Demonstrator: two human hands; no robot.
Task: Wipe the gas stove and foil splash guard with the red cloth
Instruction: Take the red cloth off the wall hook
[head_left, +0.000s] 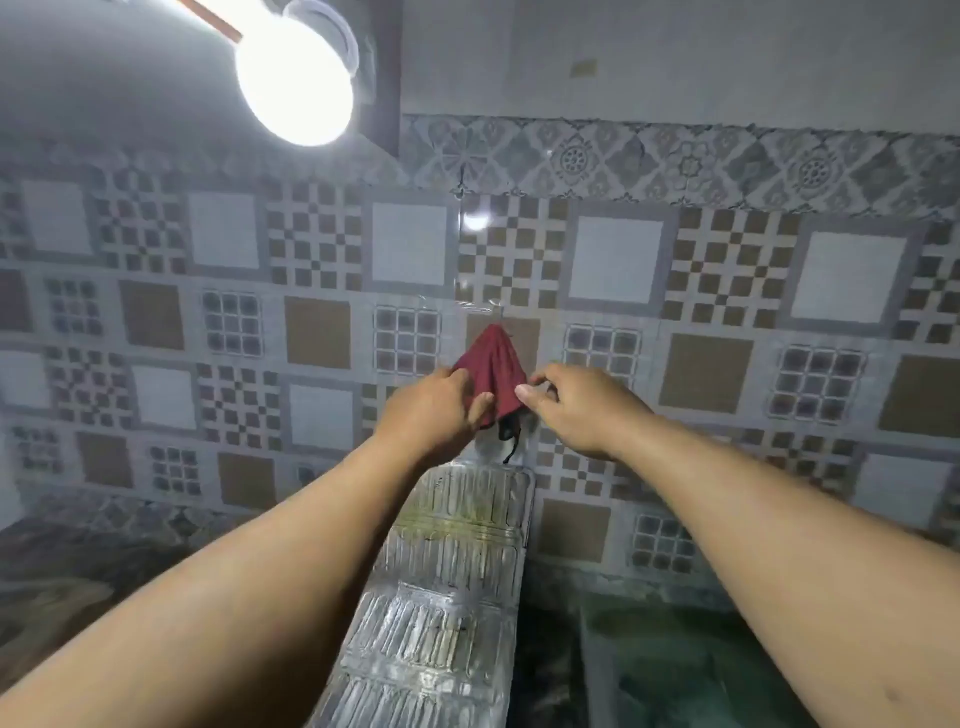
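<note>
A bright bulb (296, 78) glares high above and to the left of the left hand (434, 408), against a patterned tile wall (727, 291). Both bare arms reach forward and up. The left hand grips the left edge of the red cloth (493, 371), thumb curled over the fabric; the cloth hangs in a peak against the wall (its top seems caught on a hook, though that point is too small to make out). Just right of the cloth, the right hand (576, 410) pinches its right edge between thumb and fingertips. Below both hands stands the foil splash guard (441, 597), ribbed and shiny, with a yellowish stain across its upper panel. To do this step well, lift the cloth upward off its hanging point rather than tugging down, then bunch it into one hand. No containers can be made out; the stove itself is not clearly in view.
</note>
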